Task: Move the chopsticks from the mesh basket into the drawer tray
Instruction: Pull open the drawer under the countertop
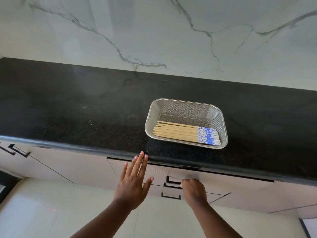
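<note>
Fingers of the right hand [193,188] curl down over the black bar handle [173,180] of the top pale drawer front [161,174], a closed grip on the handle with the knuckles up and the forearm reaching in from the lower right. Whether the fingertips wrap fully behind the bar cannot be told, since the back of the hand hides them. The left hand [133,182] holds nothing: its grip is wide, palm facing down, fingers spread and stretched forward, the longest fingertips reaching over the rounded front edge of the black speckled stone tabletop [77,114]; whether they touch it cannot be told. Its forearm comes up from the bottom centre.

Bundled wooden chopsticks with blue-and-white patterned ends [185,133] lie flat in the rectangular silver mesh basket [187,107], along its near side, patterned ends to the right. The basket sits on the tabletop, near the front edge and above the right hand. The drawer appears shut, and two more black handles [170,196] show on the fronts below it. A white marble-veined wall [154,31] rises behind the tabletop.
</note>
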`<state>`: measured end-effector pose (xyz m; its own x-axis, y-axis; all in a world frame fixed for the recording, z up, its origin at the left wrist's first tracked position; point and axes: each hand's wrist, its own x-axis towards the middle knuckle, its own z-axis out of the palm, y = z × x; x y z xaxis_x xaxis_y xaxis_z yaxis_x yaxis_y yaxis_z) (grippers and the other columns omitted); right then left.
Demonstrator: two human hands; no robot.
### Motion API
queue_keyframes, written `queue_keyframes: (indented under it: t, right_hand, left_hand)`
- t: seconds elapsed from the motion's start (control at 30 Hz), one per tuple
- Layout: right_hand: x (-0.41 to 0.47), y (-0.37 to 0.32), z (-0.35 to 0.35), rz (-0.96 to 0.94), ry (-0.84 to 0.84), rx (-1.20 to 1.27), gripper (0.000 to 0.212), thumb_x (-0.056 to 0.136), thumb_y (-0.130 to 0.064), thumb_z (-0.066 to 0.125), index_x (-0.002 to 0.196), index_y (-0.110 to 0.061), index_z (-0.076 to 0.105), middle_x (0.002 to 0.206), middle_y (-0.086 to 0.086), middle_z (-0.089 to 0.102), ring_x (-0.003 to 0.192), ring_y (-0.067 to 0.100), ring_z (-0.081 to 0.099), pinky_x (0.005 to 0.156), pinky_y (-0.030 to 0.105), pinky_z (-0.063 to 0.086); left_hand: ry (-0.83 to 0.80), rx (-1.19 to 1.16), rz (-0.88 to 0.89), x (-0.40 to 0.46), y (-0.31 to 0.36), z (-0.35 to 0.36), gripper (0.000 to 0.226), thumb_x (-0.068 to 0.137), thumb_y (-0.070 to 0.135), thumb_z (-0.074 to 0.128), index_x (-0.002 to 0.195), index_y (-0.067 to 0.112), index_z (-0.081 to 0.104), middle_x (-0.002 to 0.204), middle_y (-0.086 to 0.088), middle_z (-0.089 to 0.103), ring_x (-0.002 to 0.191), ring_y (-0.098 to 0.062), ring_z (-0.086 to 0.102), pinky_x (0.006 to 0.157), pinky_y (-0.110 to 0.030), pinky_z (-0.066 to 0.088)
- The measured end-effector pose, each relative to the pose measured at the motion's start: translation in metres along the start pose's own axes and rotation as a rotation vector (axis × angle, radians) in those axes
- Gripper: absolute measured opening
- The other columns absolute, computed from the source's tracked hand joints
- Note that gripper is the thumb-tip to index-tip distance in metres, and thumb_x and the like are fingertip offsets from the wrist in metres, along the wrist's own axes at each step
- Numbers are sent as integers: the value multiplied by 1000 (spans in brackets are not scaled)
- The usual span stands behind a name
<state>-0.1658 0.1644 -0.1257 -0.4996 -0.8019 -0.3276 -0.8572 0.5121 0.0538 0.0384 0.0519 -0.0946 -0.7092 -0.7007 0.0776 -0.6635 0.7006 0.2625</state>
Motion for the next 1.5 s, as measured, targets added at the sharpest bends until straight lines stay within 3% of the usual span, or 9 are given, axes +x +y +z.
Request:
queue_keyframes:
  t: [0.2, 0.3, 0.4, 0.6, 0.8, 0.93, 1.07, 1.23, 1.5]
  right_hand:
    - [-1, 0, 7, -24, -1, -32, 25, 92, -5, 49, 106, -12, 68, 104, 10, 72, 98, 24, 67, 81, 32, 53]
    - [-7, -2, 8, -64, 42, -45, 2, 76, -12, 73, 78, -13, 73, 73, 9, 73, 69, 23, 69, 61, 30, 54]
    - [-19, 4, 33, -111, 126, -9, 31, 39, -10, 91, 48, -13, 62, 40, 5, 56, 37, 19, 56, 39, 26, 46]
    - [-54, 4, 50, -126, 191, 35, 38, 28, -1, 85, 47, -18, 57, 42, 1, 53, 39, 17, 55, 36, 23, 43]
    - [-81, 5, 28, -286, 561, 160, 19, 82, -20, 60, 63, -20, 61, 57, -3, 58, 54, 17, 57, 49, 27, 47]
    - [-93, 9, 3, -259, 784, 288, 13, 89, -18, 61, 82, -12, 70, 77, 1, 67, 71, 18, 62, 64, 29, 53]
    - [-100, 24, 12, -149, 727, 265, 35, 94, -25, 45, 102, -6, 74, 103, 9, 74, 96, 22, 70, 86, 32, 56]
    - [-119, 30, 15, -166, 625, 270, 38, 89, -29, 45, 99, -10, 76, 96, 4, 76, 89, 17, 72, 79, 29, 59]
    - [-148, 31, 26, -204, 619, 308, 53, 97, -42, 32, 94, -16, 77, 91, -3, 77, 88, 13, 72, 73, 24, 57]
  left_hand:
    - [0, -5, -7, -1, 0, 2, 72, 97, 59, 25, 151, 25, -7, 160, 3, -9, 146, -15, -10, 116, -39, -2]
    - [1, -3, -9, 0, 1, 2, 73, 96, 59, 25, 152, 24, -6, 160, 3, -9, 146, -16, -9, 116, -39, -1]
    - [-6, -4, -17, 1, 2, 4, 72, 97, 59, 23, 152, 23, -5, 160, 2, -9, 146, -17, -8, 116, -40, 0]
    - [-26, 13, -26, 1, 2, 6, 72, 97, 58, 22, 151, 22, -9, 160, 1, -14, 146, -17, -13, 116, -43, -3]
    - [-16, 28, -18, 0, 4, 5, 70, 97, 55, 22, 152, 20, -6, 160, -1, -10, 146, -18, -10, 118, -43, -1]
    - [-20, 52, -22, 2, 7, -2, 69, 97, 56, 14, 152, 18, -2, 160, -2, -6, 146, -19, -8, 116, -42, -4]
    - [-26, 56, -10, 6, 9, -11, 71, 94, 57, 4, 152, 16, 4, 160, -3, 1, 146, -19, -7, 116, -39, -7]
    - [-29, 42, 23, 13, 4, -21, 69, 95, 53, 10, 151, 12, 16, 159, -8, 15, 146, -22, 4, 116, -36, -1]
    - [-111, -37, -88, 24, -19, -38, 62, 100, 43, 25, 151, 13, 6, 160, -6, 1, 147, -22, -1, 117, -38, 2]
